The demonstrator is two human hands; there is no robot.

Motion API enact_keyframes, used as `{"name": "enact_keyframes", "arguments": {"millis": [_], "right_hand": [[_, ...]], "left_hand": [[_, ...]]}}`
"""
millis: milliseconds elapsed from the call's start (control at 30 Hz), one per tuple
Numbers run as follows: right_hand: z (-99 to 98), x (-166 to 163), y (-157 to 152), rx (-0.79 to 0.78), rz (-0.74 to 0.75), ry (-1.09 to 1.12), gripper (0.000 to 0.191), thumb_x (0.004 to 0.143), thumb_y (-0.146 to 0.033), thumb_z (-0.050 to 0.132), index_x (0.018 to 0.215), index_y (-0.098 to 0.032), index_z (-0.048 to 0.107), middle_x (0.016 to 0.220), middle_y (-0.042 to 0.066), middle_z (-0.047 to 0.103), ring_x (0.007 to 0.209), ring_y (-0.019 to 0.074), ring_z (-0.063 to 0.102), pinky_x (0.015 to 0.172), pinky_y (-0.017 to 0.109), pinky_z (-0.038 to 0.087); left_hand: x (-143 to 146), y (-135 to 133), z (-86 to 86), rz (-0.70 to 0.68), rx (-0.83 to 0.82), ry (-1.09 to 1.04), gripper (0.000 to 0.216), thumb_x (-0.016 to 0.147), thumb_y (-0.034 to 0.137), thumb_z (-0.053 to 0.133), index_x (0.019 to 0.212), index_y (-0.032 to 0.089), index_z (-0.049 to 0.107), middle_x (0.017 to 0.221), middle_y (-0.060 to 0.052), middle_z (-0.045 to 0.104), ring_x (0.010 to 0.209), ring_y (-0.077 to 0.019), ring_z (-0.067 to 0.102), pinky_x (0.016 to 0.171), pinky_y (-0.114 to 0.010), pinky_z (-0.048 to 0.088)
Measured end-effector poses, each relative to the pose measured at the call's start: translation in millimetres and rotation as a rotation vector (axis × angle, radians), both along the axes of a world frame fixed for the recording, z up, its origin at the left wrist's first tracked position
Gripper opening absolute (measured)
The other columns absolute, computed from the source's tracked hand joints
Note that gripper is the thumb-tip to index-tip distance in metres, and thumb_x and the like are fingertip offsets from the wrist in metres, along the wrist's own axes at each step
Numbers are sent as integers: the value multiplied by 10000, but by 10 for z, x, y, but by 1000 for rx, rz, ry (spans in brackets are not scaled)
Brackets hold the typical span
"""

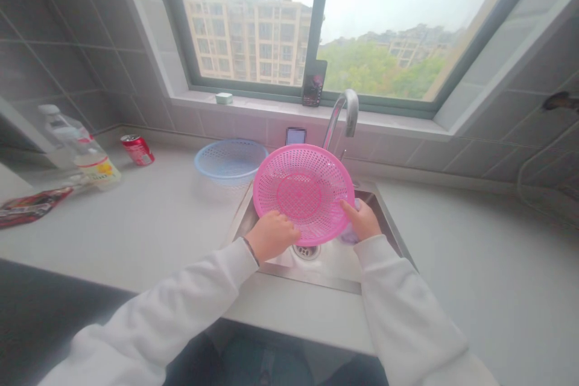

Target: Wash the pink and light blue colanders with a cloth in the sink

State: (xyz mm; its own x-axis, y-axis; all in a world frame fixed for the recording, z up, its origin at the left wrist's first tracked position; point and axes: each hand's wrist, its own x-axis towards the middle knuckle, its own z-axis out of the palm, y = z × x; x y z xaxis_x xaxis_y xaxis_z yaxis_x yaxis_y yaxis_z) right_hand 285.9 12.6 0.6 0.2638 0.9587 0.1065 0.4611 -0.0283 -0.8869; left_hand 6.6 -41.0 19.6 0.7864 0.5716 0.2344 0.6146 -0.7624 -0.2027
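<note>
While a pink plastic colander (304,193) is held tilted above a stainless steel sink (380,208), both grips are seen on its near rim in the single head view. The left grip (271,235) is curled over the rim, with fingers pressed together. The right grip (364,221) is closed on the rim at the other side, with one finger (346,207) laid along the rim. Neither thumb can be made out clearly. White sleeves (398,295) are worn on both arms.

The colander is located over the sink, in front of a chrome faucet (348,111), and a drain (306,250) is visible below it. A lilac translucent item (349,234) is seen just under the right grip; it is too hidden to be named.

A blue plastic basket (230,160) is placed on the counter (136,238) just beside the sink. Farther left, a red drink can (137,149) is lying on its side near a plastic bottle (94,166), and a printed packet (31,206) is lying at the counter's left side. A phone (295,136) is stood against the tiled wall behind the sink. A small pale box (223,98) is set on the window sill (266,102).
</note>
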Motion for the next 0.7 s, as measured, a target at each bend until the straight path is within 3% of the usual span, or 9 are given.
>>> {"name": "enact_keyframes", "arguments": {"millis": [100,167,200,267,333,400,533,600,700], "right_hand": [[-31,-2,32,-24,8,-6,400,676,-497,736,885,-157,735,837,78,749,815,263,665,727,320,505],[-73,40,68,-38,5,14,346,680,-438,726,870,-150,742,817,86,753,795,262,669,705,316,507],[-95,72,89,-47,3,24,328,682,-418,720,863,-145,745,802,88,754,783,261,671,693,314,509],[-133,144,132,-67,1,44,302,687,-392,707,849,-141,748,770,88,753,762,258,677,672,309,514],[-163,210,172,-84,-1,61,286,691,-382,695,841,-144,752,753,82,753,757,256,684,658,305,521],[-186,257,201,-98,-4,72,282,690,-378,692,844,-150,755,756,79,758,763,257,692,650,304,529],[-199,291,213,-118,-9,88,291,675,-377,709,853,-153,764,772,89,766,763,266,703,645,318,540],[-187,285,196,-125,-11,95,272,662,-369,723,823,-154,769,765,99,767,744,270,702,640,327,540],[-167,245,150,-128,-8,125,230,640,-356,747,761,-162,770,748,107,766,725,273,699,641,341,546]], "left_hand": [[-71,13,148,-108,-8,15,87,877,176,655,937,182,717,763,-59,729,819,-241,691,771,-376,493],[-206,73,278,-319,-19,-46,279,912,344,655,1173,247,674,1066,-73,746,1067,-247,661,945,-405,481],[-303,128,328,-354,-13,-115,401,922,432,634,1285,263,618,1241,-89,697,1204,-257,603,1044,-429,440],[-536,290,365,-208,33,-332,539,939,505,581,1413,256,515,1392,-101,612,1307,-255,530,1126,-436,389],[-776,489,300,77,138,-473,520,984,458,506,1448,226,475,1423,-127,583,1326,-266,514,1152,-468,356],[-966,674,166,347,179,-468,599,969,463,519,1483,168,428,1488,-177,511,1384,-314,455,1176,-521,297],[-1109,864,-66,572,146,-344,594,934,380,557,1469,146,451,1360,-189,615,1274,-350,540,1164,-584,218],[-1115,876,-90,636,138,-293,430,929,266,520,1340,158,589,1162,-170,706,1120,-340,615,1109,-575,261],[-1150,848,-40,677,148,-273,302,909,139,451,1062,161,711,947,-149,719,968,-322,632,933,-500,359]]}}
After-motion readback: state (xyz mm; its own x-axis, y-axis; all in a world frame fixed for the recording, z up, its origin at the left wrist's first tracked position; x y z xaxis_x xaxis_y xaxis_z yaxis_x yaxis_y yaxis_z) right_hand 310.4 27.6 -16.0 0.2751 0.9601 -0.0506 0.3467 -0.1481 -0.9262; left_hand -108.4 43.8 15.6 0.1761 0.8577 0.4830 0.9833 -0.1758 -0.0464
